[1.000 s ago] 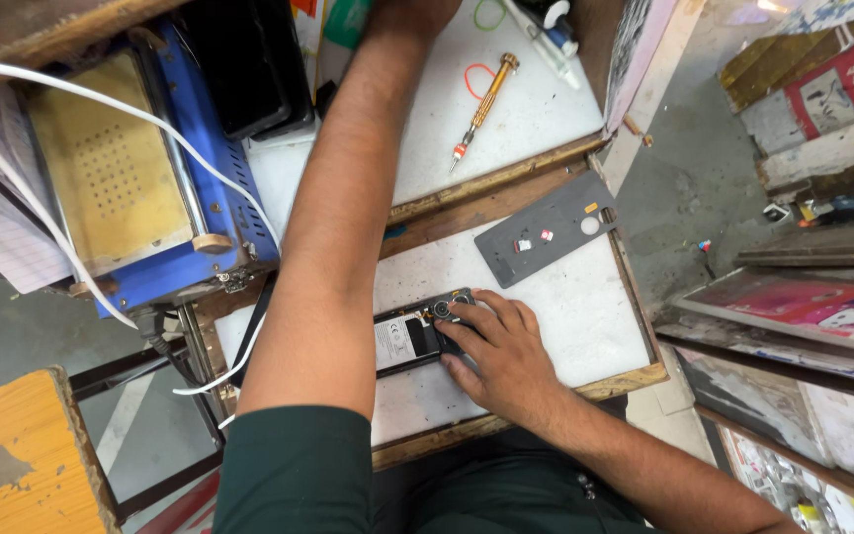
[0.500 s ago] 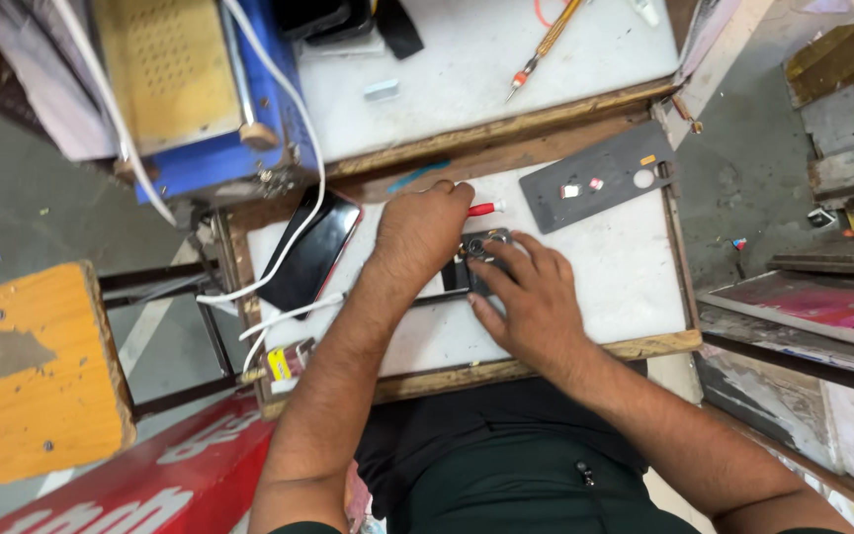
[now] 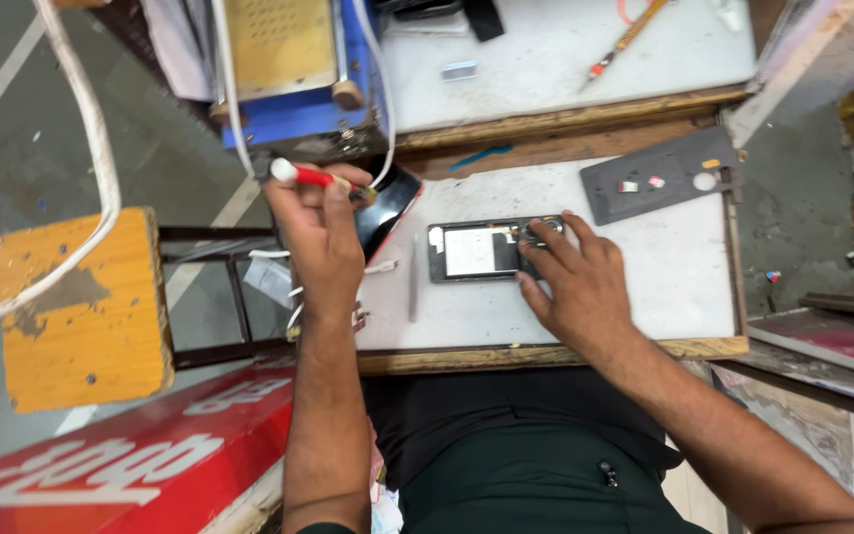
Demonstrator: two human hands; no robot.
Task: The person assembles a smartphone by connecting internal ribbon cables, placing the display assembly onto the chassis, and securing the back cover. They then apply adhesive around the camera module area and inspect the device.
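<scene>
The opened phone (image 3: 491, 250) stays pinned mid-board under my right hand (image 3: 570, 287); my left hand (image 3: 318, 232) has lifted off toward the board's left edge, gripping a red-handled screwdriver (image 3: 308, 176)

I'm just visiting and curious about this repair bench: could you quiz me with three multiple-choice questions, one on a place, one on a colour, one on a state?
1. Where does the opened dark phone lie?
A on the white work board
B on the yellow wooden stool
C on the blue machine

2. What colour is the handle of the tool in the left hand?
A green
B red
C black

3. What is the right hand doing?
A hanging free
B pressing on the phone
C gripping a cable

Answers: 1 A, it rests on the board; 2 B, the red-handled tool shows; 3 B, fingers touch its end.
</scene>
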